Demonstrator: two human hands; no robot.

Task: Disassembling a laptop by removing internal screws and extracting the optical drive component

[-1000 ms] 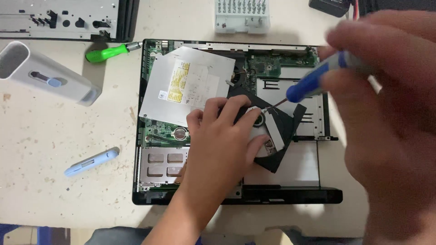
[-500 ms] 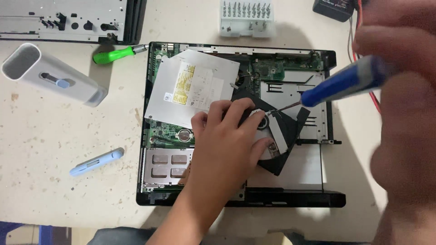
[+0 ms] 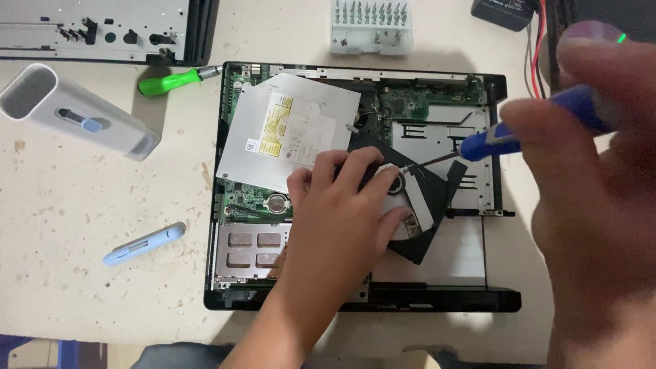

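One black fan [image 3: 410, 205], silver-faced, tilted.

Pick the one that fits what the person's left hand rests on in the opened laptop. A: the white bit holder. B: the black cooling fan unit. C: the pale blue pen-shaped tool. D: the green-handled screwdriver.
B: the left hand lies with fingers spread on the black cooling fan unit inside the opened laptop, while the right hand brings the blue-handled screwdriver to it.

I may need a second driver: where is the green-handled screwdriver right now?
In the head view, the green-handled screwdriver lies on the table at upper left, just off the opened laptop chassis's top-left corner, above the grey case.
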